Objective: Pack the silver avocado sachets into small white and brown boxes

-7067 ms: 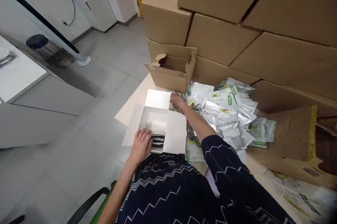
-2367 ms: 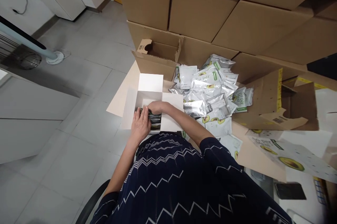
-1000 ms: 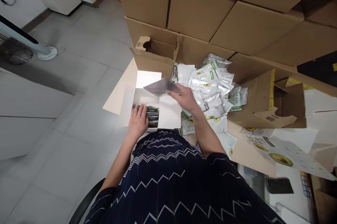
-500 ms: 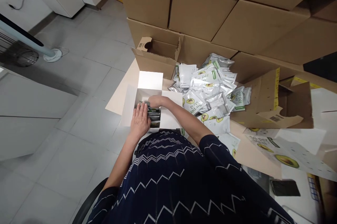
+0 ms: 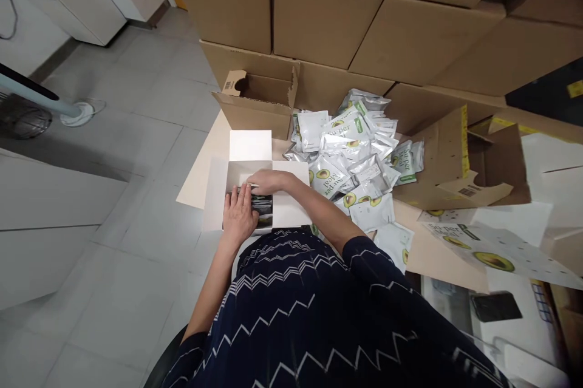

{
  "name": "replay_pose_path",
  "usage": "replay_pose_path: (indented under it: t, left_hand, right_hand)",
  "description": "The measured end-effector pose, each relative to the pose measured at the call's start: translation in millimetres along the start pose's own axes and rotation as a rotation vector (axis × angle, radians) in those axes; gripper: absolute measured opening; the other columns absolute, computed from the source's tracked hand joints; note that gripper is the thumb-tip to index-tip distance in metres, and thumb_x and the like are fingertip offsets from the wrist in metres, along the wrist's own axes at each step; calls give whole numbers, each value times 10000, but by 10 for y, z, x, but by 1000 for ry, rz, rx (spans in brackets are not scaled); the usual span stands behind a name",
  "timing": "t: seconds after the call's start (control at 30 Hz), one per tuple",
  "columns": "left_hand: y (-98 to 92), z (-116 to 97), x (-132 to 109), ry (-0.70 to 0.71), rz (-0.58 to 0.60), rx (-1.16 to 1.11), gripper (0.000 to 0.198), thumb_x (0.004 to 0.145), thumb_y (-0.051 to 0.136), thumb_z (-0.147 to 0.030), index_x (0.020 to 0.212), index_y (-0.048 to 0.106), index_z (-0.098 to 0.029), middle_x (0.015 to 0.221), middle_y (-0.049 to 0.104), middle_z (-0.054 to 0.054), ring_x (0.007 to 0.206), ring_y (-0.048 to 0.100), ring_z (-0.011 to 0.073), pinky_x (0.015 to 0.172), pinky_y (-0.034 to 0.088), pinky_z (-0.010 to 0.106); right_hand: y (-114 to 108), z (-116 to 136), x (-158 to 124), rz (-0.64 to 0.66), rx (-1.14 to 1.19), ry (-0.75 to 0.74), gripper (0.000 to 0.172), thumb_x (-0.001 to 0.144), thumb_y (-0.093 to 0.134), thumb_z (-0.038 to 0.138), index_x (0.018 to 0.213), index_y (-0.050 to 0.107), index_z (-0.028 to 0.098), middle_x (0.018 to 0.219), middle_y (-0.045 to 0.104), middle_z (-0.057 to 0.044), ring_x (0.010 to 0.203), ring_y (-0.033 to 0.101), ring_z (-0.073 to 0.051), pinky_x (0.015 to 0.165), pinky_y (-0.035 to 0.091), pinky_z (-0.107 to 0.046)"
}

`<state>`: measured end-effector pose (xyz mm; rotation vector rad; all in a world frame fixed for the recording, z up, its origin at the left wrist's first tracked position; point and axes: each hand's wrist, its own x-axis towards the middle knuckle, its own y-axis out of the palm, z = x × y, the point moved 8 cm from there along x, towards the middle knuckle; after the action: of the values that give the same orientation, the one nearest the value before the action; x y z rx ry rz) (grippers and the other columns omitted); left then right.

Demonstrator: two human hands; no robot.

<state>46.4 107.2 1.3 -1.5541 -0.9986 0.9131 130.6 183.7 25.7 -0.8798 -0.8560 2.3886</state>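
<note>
A white carton stands with its flaps spread, close in front of my body. Inside it, a row of dark-looking sachets is packed on edge. My left hand lies over the left side of the row, its fingers stretched out on the sachet tops. My right hand reaches in from the right across a flap, fingers bent down at the far end of the row. Its fingertips are partly hidden, and I cannot see what they hold. Right of the carton lies a heap of silver-white avocado-print sachets.
An open brown box stands behind the carton. Another open brown box lies right of the heap, near a printed avocado-pattern carton. Stacked brown cartons wall off the back. A dark phone lies at lower right.
The view has shifted slightly. My right hand has moved a little toward the left hand, its fingers drawn closer at the far end of the row. My left hand stays on the sachets.
</note>
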Motion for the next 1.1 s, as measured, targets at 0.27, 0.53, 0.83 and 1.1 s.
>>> replay_pose_path:
  t: [0.27, 0.53, 0.83, 1.1]
  left_hand:
    - [7, 2, -23, 35, -25, 5, 723, 857, 434, -207, 1565, 344, -91, 1612, 388, 122, 1499, 307, 393, 1215, 261, 595]
    - [9, -10, -8, 45, -19, 19, 711, 852, 445, -201, 1553, 377, -105, 1614, 388, 109, 1494, 306, 411, 1210, 263, 610]
    - [3, -34, 0, 40, 3, 35, 660, 854, 460, -210, 1512, 464, -147, 1586, 440, 88, 1474, 324, 425, 1203, 248, 636]
    - [-7, -49, 1, 17, 31, 69, 643, 880, 424, -208, 1521, 450, -159, 1601, 419, 73, 1487, 315, 396, 1214, 227, 616]
  right_hand:
    - [-294, -1623, -1611, -759, 57, 833, 401, 930, 566, 404, 1218, 591, 126, 1219, 635, -186, 1130, 589, -293, 932, 457, -380]
    - [282, -2174, -1855, -536, 83, 1222, 792, 789, 748, 534, 1386, 453, 106, 1324, 570, -231, 1231, 544, -357, 981, 423, -455]
    - [-121, -1622, -1898, -623, 166, 653, 181, 873, 541, 316, 763, 622, 198, 749, 638, -17, 757, 577, -178, 668, 390, -252]
    - [-1088, -170, -2347, -1183, 102, 223, 264, 970, 538, 428, 833, 616, 216, 602, 463, 46, 577, 417, -115, 573, 322, -253]
